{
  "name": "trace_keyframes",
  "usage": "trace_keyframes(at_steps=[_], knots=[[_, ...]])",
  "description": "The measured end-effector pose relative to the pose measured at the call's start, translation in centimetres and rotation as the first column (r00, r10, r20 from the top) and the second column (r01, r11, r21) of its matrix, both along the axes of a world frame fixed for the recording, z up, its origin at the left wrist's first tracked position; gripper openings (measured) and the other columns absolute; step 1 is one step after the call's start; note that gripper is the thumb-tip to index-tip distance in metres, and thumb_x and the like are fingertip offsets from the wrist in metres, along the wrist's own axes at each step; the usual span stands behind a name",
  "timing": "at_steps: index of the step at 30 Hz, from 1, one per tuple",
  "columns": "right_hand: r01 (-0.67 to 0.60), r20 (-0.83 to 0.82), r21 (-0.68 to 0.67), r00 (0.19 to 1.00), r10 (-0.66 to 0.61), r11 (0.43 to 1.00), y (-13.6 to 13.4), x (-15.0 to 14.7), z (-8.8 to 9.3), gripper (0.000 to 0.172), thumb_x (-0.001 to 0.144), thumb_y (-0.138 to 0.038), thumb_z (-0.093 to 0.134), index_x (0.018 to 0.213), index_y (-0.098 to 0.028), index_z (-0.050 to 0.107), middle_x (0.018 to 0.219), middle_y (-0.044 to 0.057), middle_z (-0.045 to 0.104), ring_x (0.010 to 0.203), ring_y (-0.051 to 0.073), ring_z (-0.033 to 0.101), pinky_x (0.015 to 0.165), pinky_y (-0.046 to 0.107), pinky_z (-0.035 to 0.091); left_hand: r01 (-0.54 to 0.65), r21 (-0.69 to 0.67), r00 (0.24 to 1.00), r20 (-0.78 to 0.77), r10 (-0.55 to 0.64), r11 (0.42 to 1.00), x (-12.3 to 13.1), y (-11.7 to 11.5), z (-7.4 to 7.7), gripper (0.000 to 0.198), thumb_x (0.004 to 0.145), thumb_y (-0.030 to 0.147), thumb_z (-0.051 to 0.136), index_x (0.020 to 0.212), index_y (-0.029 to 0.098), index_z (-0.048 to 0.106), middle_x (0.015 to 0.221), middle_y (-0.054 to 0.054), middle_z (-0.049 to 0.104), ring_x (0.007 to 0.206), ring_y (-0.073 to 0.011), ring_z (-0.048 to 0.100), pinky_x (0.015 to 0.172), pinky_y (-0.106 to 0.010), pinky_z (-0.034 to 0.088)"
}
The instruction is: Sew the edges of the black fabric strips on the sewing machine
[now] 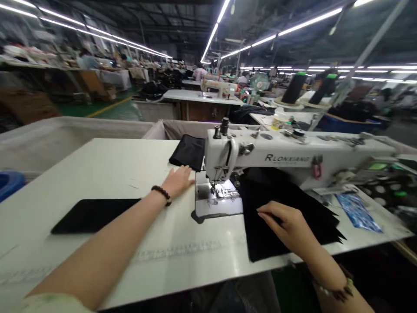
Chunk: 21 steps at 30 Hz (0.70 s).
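Observation:
A white sewing machine (pixel 267 152) stands on the pale table, its lamp lighting the presser foot and the metal needle plate (pixel 218 206). My left hand (pixel 178 180) lies flat, fingers stretched, just left of the machine head, at the near edge of a folded black fabric piece (pixel 188 152). To the right of the needle plate is a stack of black fabric pieces (pixel 270 234). Above that stack my right hand (pixel 283 221) is closed, thumb and fingertips together; what they pinch, if anything, cannot be made out. Another black fabric piece (pixel 94 215) lies at left, partly behind my left forearm.
A ruler scale (pixel 189 251) runs along the table's front. Beyond the table are cloth-lined bins (pixel 124 126). Pink-handled snips (pixel 316 167) are on the machine body, and a blue patterned packet (pixel 358 211) lies at right. Thread cones (pixel 293 89) stand behind.

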State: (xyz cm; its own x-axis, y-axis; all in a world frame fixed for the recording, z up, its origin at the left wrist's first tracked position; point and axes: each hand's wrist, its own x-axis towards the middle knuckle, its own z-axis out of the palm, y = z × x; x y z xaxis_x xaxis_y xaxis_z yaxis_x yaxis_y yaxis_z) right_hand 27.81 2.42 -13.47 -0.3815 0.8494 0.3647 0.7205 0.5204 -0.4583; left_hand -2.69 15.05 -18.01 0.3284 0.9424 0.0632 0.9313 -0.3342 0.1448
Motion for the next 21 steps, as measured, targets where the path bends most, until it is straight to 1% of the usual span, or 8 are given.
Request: trace_keyframes(at_steps=[3,5,7,9,12,15,17,21], knots=[[0.058,0.129,-0.030,0.990,-0.054,0.998,-2.4,1.4,-0.6,0.012,0.082,-0.014,0.052,0.087,-0.017,0.062,0.082,0.005,0.064,0.075,0.016,0.061,0.069,0.027,0.050,-0.072,-0.011,0.997,-0.008,0.072,0.997,-0.5,1.9,0.8,0.043,0.086,0.029,0.044,0.119,0.001,0.043,0.133,-0.030,0.032,0.122,-0.0426,0.031,0.089,-0.066,0.027],[0.099,0.246,-0.038,0.965,-0.087,0.994,-3.3,1.7,-1.2,0.014,0.078,-0.012,0.058,0.091,-0.016,0.063,0.087,0.007,0.064,0.079,0.018,0.061,0.072,0.031,0.050,-0.079,0.000,0.997,-0.008,0.079,0.997,-0.4,1.6,1.4,0.043,0.086,0.028,0.044,0.118,0.001,0.043,0.134,-0.031,0.029,0.122,-0.0432,0.031,0.090,-0.064,0.027],[0.077,0.347,-0.054,0.936,-0.054,0.996,-4.0,1.8,-1.5,0.024,0.073,-0.014,0.066,0.096,-0.016,0.063,0.093,0.008,0.064,0.083,0.020,0.060,0.075,0.034,0.050,-0.020,-0.017,1.000,-0.007,0.020,1.000,0.1,-0.2,2.1,0.037,0.085,0.027,0.045,0.115,0.006,0.048,0.133,-0.025,0.037,0.117,-0.0391,0.040,0.092,-0.055,0.033],[0.008,0.412,-0.071,0.911,0.022,0.997,-4.4,1.6,-1.6,0.031,0.069,-0.017,0.070,0.099,-0.017,0.063,0.097,0.008,0.063,0.087,0.022,0.058,0.077,0.036,0.048,0.072,-0.064,0.997,0.002,-0.072,0.995,0.9,-2.9,2.8,0.032,0.084,0.029,0.046,0.109,0.011,0.054,0.125,-0.015,0.049,0.107,-0.0322,0.051,0.089,-0.043,0.041],[-0.082,0.458,-0.044,0.884,0.093,0.996,-4.8,1.4,-1.9,0.016,0.075,-0.014,0.062,0.091,-0.017,0.065,0.095,0.008,0.064,0.086,0.021,0.059,0.076,0.035,0.047,0.232,-0.131,0.973,0.014,-0.232,0.964,2.6,-7.5,3.8,0.031,0.084,0.030,0.047,0.109,0.016,0.057,0.120,-0.008,0.055,0.104,-0.0257,0.055,0.089,-0.035,0.044],[-0.100,0.409,0.057,0.910,0.069,0.993,-5.2,1.5,-2.6,0.017,0.082,-0.008,0.049,0.084,-0.014,0.065,0.088,0.009,0.065,0.078,0.019,0.059,0.071,0.033,0.048,0.404,-0.140,0.914,0.018,-0.406,0.904,4.3,-10.8,4.5,0.031,0.084,0.024,0.049,0.112,0.013,0.056,0.120,-0.011,0.055,0.107,-0.0259,0.054,0.090,-0.037,0.044],[-0.049,0.288,0.096,0.958,0.020,0.994,-5.3,1.7,-3.1,0.019,0.084,-0.010,0.045,0.086,-0.013,0.064,0.088,0.010,0.065,0.078,0.019,0.059,0.071,0.033,0.048,0.493,-0.124,0.870,0.044,-0.491,0.861,5.5,-12.0,4.5,0.029,0.085,0.020,0.048,0.110,0.011,0.057,0.117,-0.013,0.057,0.105,-0.0257,0.055,0.089,-0.038,0.046],[0.032,-0.016,-0.037,0.999,-0.033,0.999,-5.4,1.9,-2.9,0.017,0.085,-0.013,0.046,0.085,-0.015,0.062,0.087,0.007,0.063,0.080,0.015,0.059,0.072,0.027,0.048,0.607,-0.009,0.780,0.198,-0.594,0.794,8.7,-12.6,3.6,0.030,0.084,0.011,0.046,0.112,0.014,0.055,0.114,-0.010,0.058,0.101,-0.0204,0.056,0.088,-0.032,0.046]])
